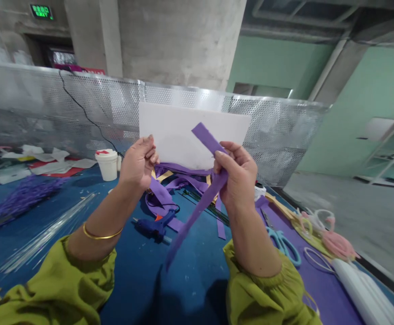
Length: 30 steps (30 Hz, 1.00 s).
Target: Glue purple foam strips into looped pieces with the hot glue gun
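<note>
My right hand [240, 176], raised over the table, pinches a long purple strip [197, 212]. The strip's short end sticks up to the left, and its long tail hangs down toward the blue tabletop. My left hand [138, 163] is lifted at the same height with fingers curled and thumb pressed against them; what they hold, if anything, is hidden. Below and between the hands lies a blue glue gun [154, 228] with an orange trigger. Behind it is a loose heap of purple strips [186, 181] and thin dark green stems [213, 210].
A white board [173, 131] stands upright at the back. On the left are a white cup [107, 166], clear sticks [54, 230] and a purple bundle [25, 198]. Light blue scissors [283, 243], a purple sheet [332, 289] and a white roll [369, 293] lie on the right.
</note>
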Available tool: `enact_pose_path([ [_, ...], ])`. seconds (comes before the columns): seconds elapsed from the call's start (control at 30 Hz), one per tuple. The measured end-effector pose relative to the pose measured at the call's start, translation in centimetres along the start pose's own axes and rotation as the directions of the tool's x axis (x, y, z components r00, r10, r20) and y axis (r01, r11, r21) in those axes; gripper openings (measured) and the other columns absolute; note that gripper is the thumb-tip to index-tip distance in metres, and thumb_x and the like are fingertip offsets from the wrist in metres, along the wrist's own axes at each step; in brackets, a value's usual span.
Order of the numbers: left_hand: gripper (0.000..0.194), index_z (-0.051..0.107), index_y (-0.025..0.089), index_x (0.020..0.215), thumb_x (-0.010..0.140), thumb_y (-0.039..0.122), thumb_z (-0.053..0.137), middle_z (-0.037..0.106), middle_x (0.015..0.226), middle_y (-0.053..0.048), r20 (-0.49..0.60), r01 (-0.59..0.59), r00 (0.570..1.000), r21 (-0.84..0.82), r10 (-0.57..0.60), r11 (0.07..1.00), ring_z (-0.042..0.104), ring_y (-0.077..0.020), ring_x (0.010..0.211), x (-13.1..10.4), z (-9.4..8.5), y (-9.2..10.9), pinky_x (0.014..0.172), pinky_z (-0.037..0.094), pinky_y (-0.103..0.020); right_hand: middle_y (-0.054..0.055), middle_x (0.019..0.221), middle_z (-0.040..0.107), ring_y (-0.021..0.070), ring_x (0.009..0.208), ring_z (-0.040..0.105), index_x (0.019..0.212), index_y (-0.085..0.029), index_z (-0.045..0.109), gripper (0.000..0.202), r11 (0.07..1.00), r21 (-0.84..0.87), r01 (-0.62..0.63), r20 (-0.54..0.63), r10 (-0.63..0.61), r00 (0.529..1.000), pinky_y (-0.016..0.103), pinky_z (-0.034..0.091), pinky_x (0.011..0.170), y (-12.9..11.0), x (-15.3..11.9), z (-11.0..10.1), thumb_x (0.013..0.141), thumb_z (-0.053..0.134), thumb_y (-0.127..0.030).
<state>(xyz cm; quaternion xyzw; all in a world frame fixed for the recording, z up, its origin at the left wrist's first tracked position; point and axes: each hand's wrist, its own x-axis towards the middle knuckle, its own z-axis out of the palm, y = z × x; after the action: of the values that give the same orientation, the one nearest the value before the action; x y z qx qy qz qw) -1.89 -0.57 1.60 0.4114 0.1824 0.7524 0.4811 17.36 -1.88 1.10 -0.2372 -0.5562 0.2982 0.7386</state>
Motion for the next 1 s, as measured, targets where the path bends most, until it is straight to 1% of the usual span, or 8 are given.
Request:
enact_pose_path([
  [0.17, 0.059, 0.031, 0.02, 0.048, 0.093, 0.038, 0.065, 0.023, 0.042, 0.008, -0.055, -0.036, 0.998, -0.019, 0.035, 0.999, 0.025, -0.0057, 0.037, -0.1, 0.1, -0.6, 0.046, 0.037, -0.022, -0.009, 0.062, 0.045, 0.0079, 0.05, 0.041, 0.097, -0.022, 0.061, 0.026, 1.0, 0.031, -0.005, 0.009, 0.005, 1.0, 0.024, 0.032, 0.047, -1.3, -0.6, 0.2, 0.074, 0.072, -0.025],
  [0.33, 0.04, 0.056, 0.017, 0.058, 0.087, 0.038, 0.073, 0.052, 0.053, 0.003, -0.017, -0.093, 0.995, 0.059, 0.095, 0.994, 0.056, -0.0083, 0.055, -0.2, 0.3, -0.7, 0.055, 0.044, -0.02, -0.008, 0.065, 0.047, 0.0076, 0.05, 0.041, 0.098, -0.022, 0.06, 0.028, 0.999, 0.008, -0.039, 0.034, 0.039, 0.999, 0.023, 0.033, 0.046, -1.2, -1.2, 1.1, 0.074, 0.072, -0.027],
  [0.4, 0.033, 0.061, 0.018, 0.063, 0.082, 0.04, 0.078, 0.058, 0.058, 0.001, -0.021, -0.101, 0.994, 0.103, 0.104, 0.99, 0.061, -0.0104, 0.06, -0.4, 0.3, -0.5, 0.055, 0.044, -0.021, -0.007, 0.068, 0.049, 0.0076, 0.051, 0.041, 0.099, -0.022, 0.059, 0.028, 0.999, -0.025, -0.022, 0.023, 0.023, 0.999, 0.024, 0.034, 0.046, -1.1, -1.1, 1.1, 0.075, 0.072, -0.028],
  [0.6, 0.053, 0.046, 0.022, 0.048, 0.081, 0.052, 0.075, 0.038, 0.041, 0.004, -0.133, -0.181, 0.97, 0.158, 0.203, 0.971, 0.046, -0.0116, 0.047, 0.4, -0.7, -0.3, 0.059, 0.045, -0.027, -0.005, 0.072, 0.05, 0.0083, 0.054, 0.044, 0.102, -0.023, 0.058, 0.026, 0.995, -0.095, 0.028, 0.019, -0.027, 0.999, 0.024, 0.038, 0.05, -0.5, -1.1, 1.0, 0.079, 0.069, -0.028],
  [0.7, 0.048, 0.064, 0.022, 0.063, 0.085, 0.064, 0.064, 0.063, 0.059, -0.004, -0.097, -0.099, 0.988, 0.217, 0.123, 0.971, 0.064, -0.0188, 0.069, 0.4, -0.5, -1.1, 0.069, 0.049, -0.031, -0.006, 0.071, 0.049, 0.0087, 0.056, 0.045, 0.103, -0.022, 0.057, 0.026, 0.989, -0.13, 0.067, 0.014, -0.066, 0.998, 0.025, 0.039, 0.053, 0.0, -1.4, 1.4, 0.08, 0.068, -0.027],
  [0.77, 0.043, 0.074, 0.019, 0.084, 0.084, 0.061, 0.068, 0.074, 0.083, -0.009, 0.029, -0.016, 1.0, 0.252, 0.008, 0.968, 0.069, -0.0211, 0.086, -0.4, 0.2, -1.8, 0.074, 0.05, -0.03, -0.006, 0.072, 0.05, 0.0093, 0.057, 0.046, 0.104, -0.023, 0.057, 0.024, 0.978, -0.182, 0.104, 0.005, -0.104, 0.995, 0.025, 0.04, 0.054, 0.2, -1.8, 1.8, 0.082, 0.066, -0.026],
  [0.87, 0.034, 0.076, 0.015, 0.09, 0.079, 0.047, 0.078, 0.075, 0.092, -0.011, 0.231, 0.087, 0.962, 0.24, -0.144, 0.967, 0.069, -0.0207, 0.09, -2.1, 1.3, -2.7, 0.077, 0.051, -0.028, -0.004, 0.076, 0.056, 0.011, 0.062, 0.052, 0.103, -0.023, 0.057, 0.024, 0.942, -0.291, 0.168, -0.013, -0.18, 0.984, 0.028, 0.044, 0.06, 0.6, -2.5, 2.4, 0.082, 0.066, -0.024],
  [1.0, 0.021, 0.074, 0.014, 0.077, 0.075, 0.034, 0.083, 0.072, 0.078, -0.006, 0.219, 0.166, 0.959, 0.076, -0.179, 0.983, 0.066, -0.016, 0.076, -3.1, 2.0, -3.1, 0.073, 0.052, -0.027, -0.001, 0.085, 0.063, 0.0146, 0.074, 0.06, 0.107, -0.024, 0.058, 0.028, 0.887, -0.416, 0.204, -0.003, -0.225, 0.974, 0.034, 0.049, 0.072, 1.7, -3.4, 3.1, 0.081, 0.068, -0.024],
])
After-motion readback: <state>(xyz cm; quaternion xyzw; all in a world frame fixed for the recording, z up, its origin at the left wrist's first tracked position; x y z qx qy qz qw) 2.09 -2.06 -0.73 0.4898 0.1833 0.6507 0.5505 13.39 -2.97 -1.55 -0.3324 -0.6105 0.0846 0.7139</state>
